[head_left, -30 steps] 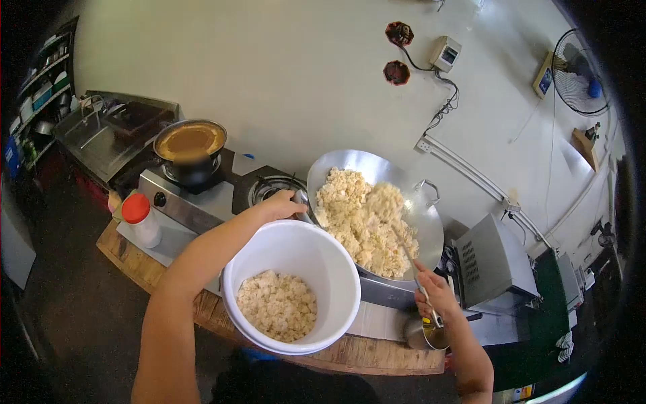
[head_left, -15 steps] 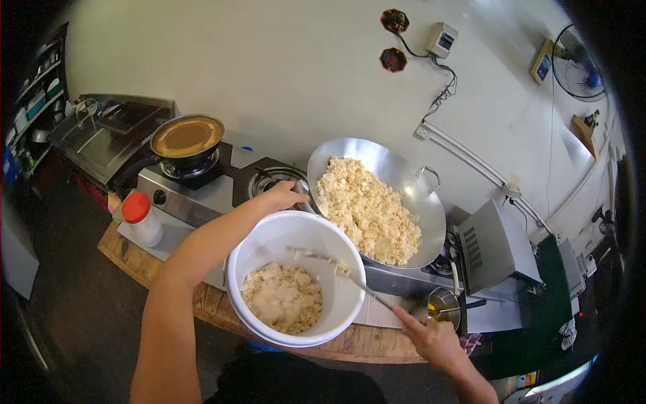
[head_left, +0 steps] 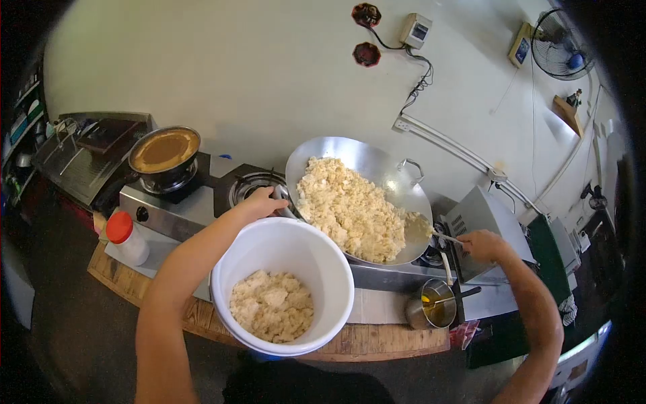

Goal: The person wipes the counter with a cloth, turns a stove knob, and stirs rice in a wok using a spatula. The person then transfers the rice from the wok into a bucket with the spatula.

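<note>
A wide metal wok [head_left: 417,202] holds a heap of pale, rice-like food [head_left: 350,212]. My left hand [head_left: 261,203] is closed on the wok's left handle [head_left: 282,196]. In my right hand [head_left: 481,246] is the handle of a spatula [head_left: 444,236], whose head lies at the right edge of the food, inside the wok. A white bucket [head_left: 323,269] stands in front of the wok, below my left forearm, with more of the same food [head_left: 272,306] at its bottom.
A pan of brown liquid [head_left: 165,149] sits on the left burner. A red-lidded jar [head_left: 126,239] is at the left. A small pot [head_left: 431,304] with yellow liquid stands right of the bucket. Behind it is a grey metal box [head_left: 488,232]; a sink [head_left: 87,155] lies far left.
The spatula has swung from over the wok to above the bucket, then back to the wok's right side with my right hand. My left hand stays at the handle. The view has shifted.
</note>
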A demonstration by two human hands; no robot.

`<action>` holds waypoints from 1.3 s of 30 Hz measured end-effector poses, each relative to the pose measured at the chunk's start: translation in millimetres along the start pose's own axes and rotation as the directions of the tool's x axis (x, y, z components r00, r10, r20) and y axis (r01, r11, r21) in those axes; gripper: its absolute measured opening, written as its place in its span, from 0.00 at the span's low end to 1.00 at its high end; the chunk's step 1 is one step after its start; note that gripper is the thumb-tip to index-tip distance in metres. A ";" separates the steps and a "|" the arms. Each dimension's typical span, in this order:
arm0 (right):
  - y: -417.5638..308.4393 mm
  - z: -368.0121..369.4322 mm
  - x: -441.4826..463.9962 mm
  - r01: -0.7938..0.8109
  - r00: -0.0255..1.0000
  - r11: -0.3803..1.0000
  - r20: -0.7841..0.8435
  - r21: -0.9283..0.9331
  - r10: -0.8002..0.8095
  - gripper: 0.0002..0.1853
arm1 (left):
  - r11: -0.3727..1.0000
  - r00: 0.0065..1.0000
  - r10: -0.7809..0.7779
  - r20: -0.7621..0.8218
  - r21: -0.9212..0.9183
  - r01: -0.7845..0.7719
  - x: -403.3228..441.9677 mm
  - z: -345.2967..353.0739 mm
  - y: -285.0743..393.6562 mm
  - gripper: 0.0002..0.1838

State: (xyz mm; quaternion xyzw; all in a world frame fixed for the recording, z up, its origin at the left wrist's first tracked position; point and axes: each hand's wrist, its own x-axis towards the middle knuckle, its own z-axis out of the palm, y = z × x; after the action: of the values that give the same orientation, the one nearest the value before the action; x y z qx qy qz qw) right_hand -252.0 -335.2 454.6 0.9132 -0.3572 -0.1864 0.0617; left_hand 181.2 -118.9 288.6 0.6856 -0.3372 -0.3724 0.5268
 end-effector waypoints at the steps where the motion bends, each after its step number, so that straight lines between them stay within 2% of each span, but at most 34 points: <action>1: 2.4 -12.1 7.7 -0.003 0.993 1.000 0.118 0.018 0.000 0.17 | 1.000 1.000 0.005 0.007 -0.011 -0.005 -2.6 0.0 2.4 0.22; 4: -11.8 -51.1 22.1 -0.227 0.888 0.974 0.405 -0.026 0.218 0.16 | 1.000 0.999 0.015 0.049 -0.023 -0.014 3.0 -4.0 -3.3 0.25; 7: -15.2 -60.5 58.2 -0.148 0.788 0.979 0.582 -0.141 0.203 0.14 | 0.997 0.998 -0.063 0.016 0.045 0.063 -2.3 -0.8 6.9 0.31; 10: -30.0 -50.0 71.7 -0.278 0.725 0.959 0.666 0.051 0.174 0.17 | 0.995 0.997 -0.062 -0.053 0.071 0.066 2.4 1.6 2.7 0.27; 11: -29.1 -44.0 69.1 -0.215 0.786 0.976 0.587 -0.039 0.196 0.19 | 0.995 0.995 -0.096 -0.016 0.033 0.096 -1.6 0.2 6.7 0.28; 13: -23.9 -23.4 53.2 -0.208 0.796 0.954 0.605 0.214 0.038 0.21 | 0.997 0.997 -0.070 -0.011 0.027 0.070 5.5 -2.5 -0.7 0.29; 15: -25.1 12.4 50.8 -0.270 0.791 0.879 0.611 0.392 -0.030 0.22 | 0.997 0.997 -0.071 0.018 0.005 0.071 6.2 -1.3 -2.4 0.30; 17: -19.8 48.1 53.6 -0.143 0.829 0.818 0.519 0.557 -0.208 0.22 | 0.995 0.995 -0.084 0.054 -0.045 0.087 -0.8 -0.4 7.2 0.31; 19: -13.1 92.6 62.1 0.181 0.882 0.768 0.243 0.614 -0.403 0.21 | 0.996 0.996 -0.086 0.012 -0.033 0.086 10.2 0.3 -4.8 0.29; 21: -21.0 95.6 59.4 0.176 0.909 0.730 0.176 0.660 -0.378 0.21 | 0.995 0.995 -0.100 -0.013 -0.025 0.099 8.1 -0.2 -4.1 0.27; 23: -46.5 72.9 41.2 -0.166 0.926 0.693 0.353 0.701 -0.136 0.21 | 0.992 0.993 -0.120 -0.021 -0.038 0.119 -2.0 2.4 9.2 0.27; 26: -36.6 95.6 38.4 -0.166 0.933 0.510 0.302 0.844 -0.196 0.21 | 0.991 0.991 -0.131 0.011 -0.001 0.131 -6.0 -0.1 14.9 0.28; 27: -38.1 97.7 33.6 -0.146 0.944 0.499 0.271 0.854 -0.189 0.21 | 0.992 0.992 -0.123 -0.003 -0.015 0.123 -9.8 1.6 17.0 0.26; 30: -44.6 104.9 24.7 -0.077 0.970 0.453 0.171 0.888 -0.172 0.22 | 0.992 0.992 -0.126 -0.029 0.019 0.127 -4.6 1.2 10.2 0.29; 32: -46.4 119.9 28.4 -0.036 0.982 0.386 0.103 0.922 -0.156 0.22 | 0.994 0.994 -0.109 -0.004 0.027 0.109 -2.9 -0.9 8.5 0.28; 35: -60.1 125.2 33.7 -0.065 0.982 0.220 0.101 0.973 -0.157 0.22 | 0.996 0.996 -0.085 0.026 0.021 0.084 -4.9 -0.6 10.0 0.26; 36: -65.5 121.5 33.6 -0.060 0.987 0.247 0.095 0.967 -0.133 0.22 | 0.997 0.996 -0.079 0.032 0.018 0.078 -5.5 -1.1 9.2 0.26; 37: -72.0 114.7 35.3 -0.055 0.990 0.272 0.089 0.961 -0.111 0.22 | 0.996 0.999 -0.049 0.006 -0.068 0.049 -1.5 -1.1 1.8 0.17; 38: -78.3 109.6 37.4 -0.054 0.992 0.294 0.084 0.954 -0.090 0.22 | 0.998 1.000 -0.030 0.005 -0.061 0.031 1.6 -2.2 -2.3 0.17; 39: -76.4 108.1 41.8 -0.023 0.985 0.261 0.066 0.965 -0.158 0.23 | 0.998 1.000 -0.014 0.007 -0.054 0.014 4.8 -3.2 -5.3 0.16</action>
State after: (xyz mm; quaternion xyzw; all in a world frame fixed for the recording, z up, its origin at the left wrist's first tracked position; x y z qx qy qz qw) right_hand -217.3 -304.8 323.6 0.7608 -0.3609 -0.0015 -0.5394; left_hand 186.7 -120.3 283.2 0.6722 -0.3239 -0.3873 0.5415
